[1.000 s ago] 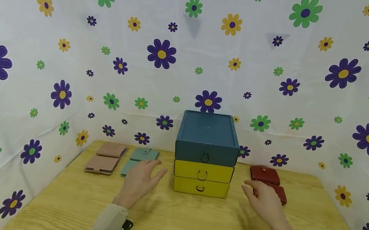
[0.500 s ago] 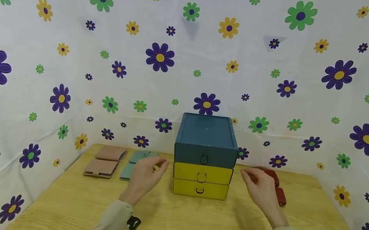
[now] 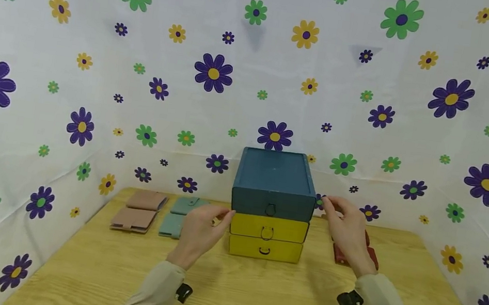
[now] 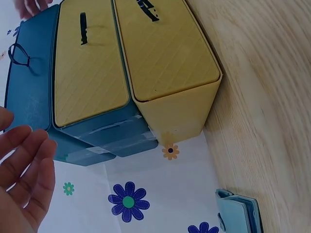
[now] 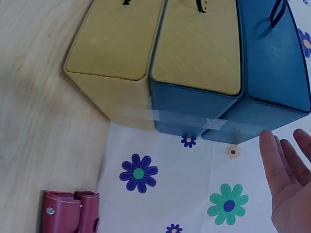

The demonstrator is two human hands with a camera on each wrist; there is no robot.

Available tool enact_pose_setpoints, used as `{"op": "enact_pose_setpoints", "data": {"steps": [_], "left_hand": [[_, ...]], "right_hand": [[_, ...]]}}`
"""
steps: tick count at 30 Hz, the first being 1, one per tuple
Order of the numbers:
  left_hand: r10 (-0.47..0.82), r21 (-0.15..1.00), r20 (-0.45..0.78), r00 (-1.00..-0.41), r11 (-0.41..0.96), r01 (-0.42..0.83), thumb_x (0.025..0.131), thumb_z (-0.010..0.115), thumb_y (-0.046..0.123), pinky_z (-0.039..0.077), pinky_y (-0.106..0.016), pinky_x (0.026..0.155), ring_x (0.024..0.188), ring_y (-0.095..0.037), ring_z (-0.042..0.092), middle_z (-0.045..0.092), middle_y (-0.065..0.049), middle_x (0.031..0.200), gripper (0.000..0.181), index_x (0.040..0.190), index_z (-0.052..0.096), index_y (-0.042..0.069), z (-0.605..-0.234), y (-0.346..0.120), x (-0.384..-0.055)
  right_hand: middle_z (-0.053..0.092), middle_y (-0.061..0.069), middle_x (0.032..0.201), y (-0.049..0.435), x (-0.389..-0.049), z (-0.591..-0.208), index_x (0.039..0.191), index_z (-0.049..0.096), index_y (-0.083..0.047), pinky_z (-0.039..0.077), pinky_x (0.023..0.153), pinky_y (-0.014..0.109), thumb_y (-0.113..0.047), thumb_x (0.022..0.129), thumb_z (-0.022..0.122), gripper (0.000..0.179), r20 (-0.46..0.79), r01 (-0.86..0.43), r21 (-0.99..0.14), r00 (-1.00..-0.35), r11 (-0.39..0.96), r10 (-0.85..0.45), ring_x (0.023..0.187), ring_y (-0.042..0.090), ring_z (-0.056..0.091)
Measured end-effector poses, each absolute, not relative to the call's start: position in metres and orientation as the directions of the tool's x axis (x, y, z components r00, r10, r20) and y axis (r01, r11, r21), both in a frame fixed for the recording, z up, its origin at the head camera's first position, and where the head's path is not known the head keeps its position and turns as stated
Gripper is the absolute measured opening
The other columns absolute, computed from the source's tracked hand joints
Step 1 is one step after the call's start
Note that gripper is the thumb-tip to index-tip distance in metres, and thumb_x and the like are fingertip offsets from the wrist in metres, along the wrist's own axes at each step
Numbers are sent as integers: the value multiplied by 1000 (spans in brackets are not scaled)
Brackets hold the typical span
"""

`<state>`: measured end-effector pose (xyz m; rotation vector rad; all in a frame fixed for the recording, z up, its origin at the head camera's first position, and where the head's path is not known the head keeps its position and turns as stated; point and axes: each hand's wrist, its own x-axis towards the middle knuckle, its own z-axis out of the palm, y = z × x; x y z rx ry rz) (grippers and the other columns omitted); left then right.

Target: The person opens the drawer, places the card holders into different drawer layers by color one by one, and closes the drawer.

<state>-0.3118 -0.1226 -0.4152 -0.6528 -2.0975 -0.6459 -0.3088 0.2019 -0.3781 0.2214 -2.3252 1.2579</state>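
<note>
Left hand (image 3: 202, 232) and right hand (image 3: 348, 229) flank the blue-topped drawer stack (image 3: 246, 224) mid-table, fingers loosely bent, nothing held — contact unclear. All three drawers closed; pink wallets (image 3: 134, 219), teal wallets (image 3: 170, 225), red wallets (image 3: 342, 254) lie outside. Looks early — stack reached, handling it still left.

Screened workspace, flowered cloth walls (image 3: 260, 71), wood-grain tabletop (image 3: 259, 295)

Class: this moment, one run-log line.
three-tier blue-and-yellow drawer box: closed | left hand: empty, left of box | right hand: empty, right of box | contact: unclear | left: folded pink wallets, teal wallets | right: red wallets
</note>
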Motion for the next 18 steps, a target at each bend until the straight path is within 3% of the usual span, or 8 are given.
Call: {"op": "enact_pose_setpoints", "data": {"steps": [8, 13, 18], "left_hand": [[268, 175, 815, -513, 731, 660, 89, 73, 20, 53, -21, 62, 71, -9, 65, 72, 3, 81, 8, 89, 75, 13, -413, -113, -313], [293, 173, 804, -517, 716, 676, 90, 72, 20, 53, -22, 63, 71, -8, 63, 71, 4, 82, 6, 89, 74, 14, -410, -107, -313], [318, 175, 793, -520, 699, 693, 89, 73, 20, 52, -22, 65, 72, -8, 62, 71, 4, 84, 6, 92, 75, 15, -408, -102, -313]], "right_hand": [[68, 10, 119, 192, -320, -358, 122, 66, -9, 56, 82, 25, -36, 101, 54, 36, 476, -402, -771, -879, 493, 26, 108, 25, 64], [65, 12, 123, 192, -329, -351, 125, 66, -10, 54, 81, 26, -35, 100, 57, 36, 402, -353, -808, -915, 471, 4, 105, 25, 62], [59, 15, 134, 196, -338, -346, 132, 61, -9, 54, 91, 39, -32, 100, 57, 40, 284, -274, -867, -958, 417, -39, 109, 30, 62]]}}
